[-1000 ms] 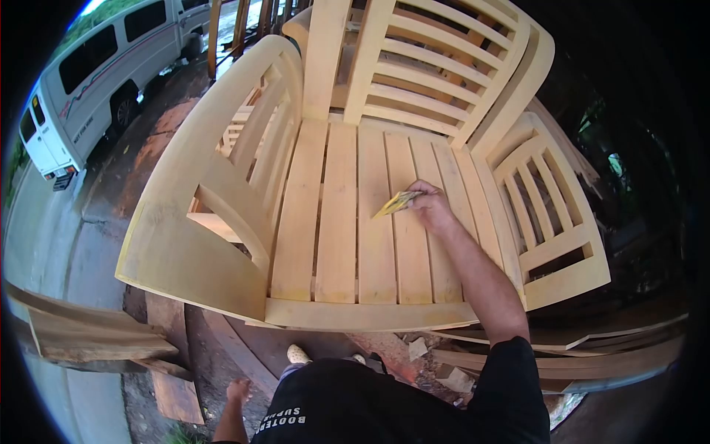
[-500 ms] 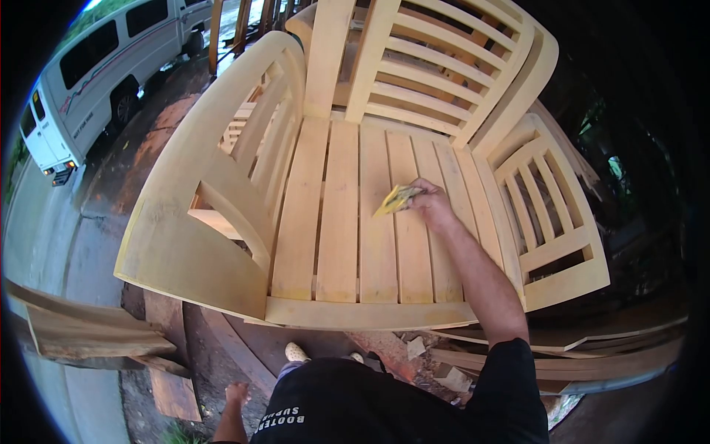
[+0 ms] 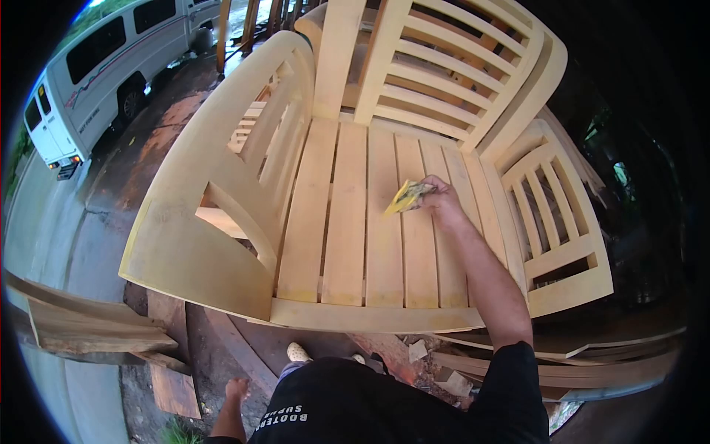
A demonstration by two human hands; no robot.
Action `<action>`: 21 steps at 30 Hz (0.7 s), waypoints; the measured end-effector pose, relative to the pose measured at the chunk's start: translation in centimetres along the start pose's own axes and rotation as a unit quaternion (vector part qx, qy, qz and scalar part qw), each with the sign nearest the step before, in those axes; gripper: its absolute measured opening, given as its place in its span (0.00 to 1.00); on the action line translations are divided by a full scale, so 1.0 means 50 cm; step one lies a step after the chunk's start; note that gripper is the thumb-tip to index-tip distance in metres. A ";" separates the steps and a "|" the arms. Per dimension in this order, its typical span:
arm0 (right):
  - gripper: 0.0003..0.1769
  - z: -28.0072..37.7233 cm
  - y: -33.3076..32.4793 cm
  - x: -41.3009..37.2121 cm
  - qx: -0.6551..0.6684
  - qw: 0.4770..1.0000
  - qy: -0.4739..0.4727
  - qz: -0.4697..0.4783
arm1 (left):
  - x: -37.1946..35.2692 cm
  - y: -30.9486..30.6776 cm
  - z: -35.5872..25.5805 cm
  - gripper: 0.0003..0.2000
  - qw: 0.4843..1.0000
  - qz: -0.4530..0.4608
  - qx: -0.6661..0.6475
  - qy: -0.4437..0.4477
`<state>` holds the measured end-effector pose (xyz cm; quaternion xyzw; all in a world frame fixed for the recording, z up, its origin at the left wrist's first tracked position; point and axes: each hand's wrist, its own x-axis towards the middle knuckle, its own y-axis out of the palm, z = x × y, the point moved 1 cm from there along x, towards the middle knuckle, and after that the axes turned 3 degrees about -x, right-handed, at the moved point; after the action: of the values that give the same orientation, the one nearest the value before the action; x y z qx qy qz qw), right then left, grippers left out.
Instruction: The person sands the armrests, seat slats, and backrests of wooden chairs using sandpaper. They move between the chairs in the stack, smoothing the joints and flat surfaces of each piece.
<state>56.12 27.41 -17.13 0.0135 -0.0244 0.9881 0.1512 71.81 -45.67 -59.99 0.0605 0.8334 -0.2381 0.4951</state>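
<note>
My right hand (image 3: 438,198) is closed on a folded rag (image 3: 407,198), bright yellow along its edge and dark and creased near the fingers. It is over the middle of the slatted seat of a pale wooden bench (image 3: 381,259). My left hand (image 3: 237,389) hangs low at my side, off the bench, its fingers loosely apart with nothing seen in them. The broad left armrest panel (image 3: 177,222) curves toward me. Slats fill the backrest (image 3: 444,74) and the right armrest (image 3: 551,207). Faint yellow staining shows along the front of the seat.
Rough boards (image 3: 96,325) lie at the left. More planks (image 3: 577,362) are stacked at the lower right, with wood offcuts (image 3: 452,381) near my feet. A white van (image 3: 111,66) stands on the wet road at the upper left.
The bench and surroundings sit slightly farther right in view. My right hand, still gripping the rag, has shifted slightly right with them. My left hand stays low at my side.
</note>
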 end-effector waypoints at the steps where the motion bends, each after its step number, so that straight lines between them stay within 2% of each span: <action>1: 0.18 0.024 0.010 -0.001 0.022 1.000 -0.006 -0.008 | 0.017 -0.004 0.014 0.15 0.997 -0.003 0.059 0.044; 3: 0.20 0.074 0.038 0.011 -0.054 0.997 -0.045 0.024 | 0.043 -0.006 0.032 0.17 0.976 -0.008 0.175 0.132; 6: 0.19 0.140 0.108 0.039 -0.229 0.967 -0.108 0.032 | 0.004 -0.004 -0.003 0.21 0.982 -0.014 0.173 0.080; 9: 0.15 0.204 0.195 0.066 -0.411 0.887 -0.194 0.081 | -0.017 0.002 -0.031 0.21 0.989 -0.036 0.139 0.026; 12: 0.15 0.213 0.273 0.115 -0.416 0.861 -0.261 0.130 | 0.007 0.009 0.000 0.16 0.997 -0.024 0.060 0.038; 15: 0.16 0.206 0.331 0.165 -0.459 0.790 -0.348 0.210 | -0.036 0.015 -0.012 0.15 1.000 -0.012 0.000 0.015; 18: 0.16 0.176 0.366 0.206 -0.489 0.737 -0.382 0.267 | -0.046 0.016 0.028 0.16 0.998 -0.024 -0.052 -0.005; 21: 0.15 0.152 0.389 0.232 -0.491 0.718 -0.403 0.285 | -0.075 0.020 0.061 0.16 0.997 -0.049 -0.052 -0.033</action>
<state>39.38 11.93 -10.02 0.3269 -0.5673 0.7351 -0.1759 76.44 -45.69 -58.35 -0.0139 0.8299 -0.2204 0.5123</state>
